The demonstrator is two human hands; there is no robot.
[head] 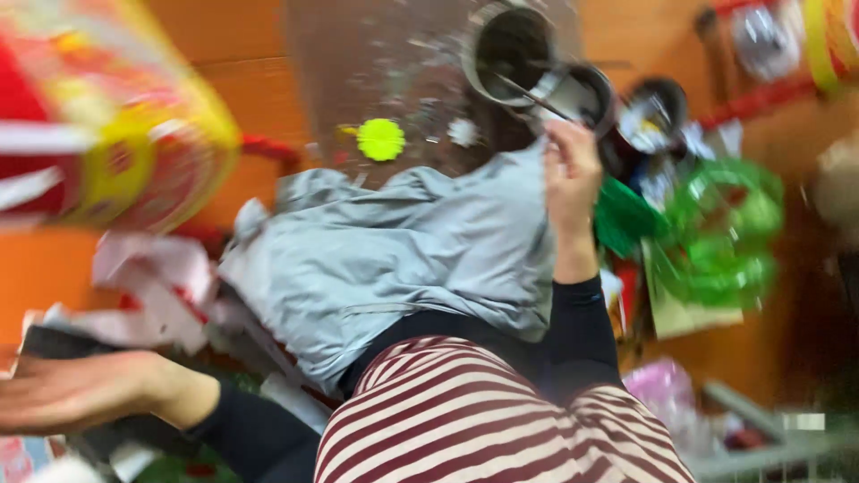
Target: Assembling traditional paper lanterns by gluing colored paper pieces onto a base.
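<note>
View is blurred and tilted, looking down over a red-and-white striped garment and a grey jacket spread across the middle of the frame.

Right hand, dark sleeve to the wrist, is raised near the top centre. Its fingers are curled in together and pinch the near end of a thin dark stick. The stick slants up and left — its far end lies inside a round dark-walled pot. A second, smaller pot sits just beside the first, right by the hand; a third one is farther right. The brown surface under the pots is speckled with pale flecks, and a bright yellow-green disc lies on it, left of the pots, just above the jacket's edge.

Left hand is at the lower left edge, smeared by motion. It reaches out toward the left, fingers apparently stretched flat together; cannot tell whether it holds anything. A dark flat object sits just above it — touching or not, cannot tell. White crumpled paper lies near.

Upper left: a large red-and-yellow decorated object, heavily blurred. Right side: green shiny loops of something like ribbon or plastic, beside a tan card.
</note>
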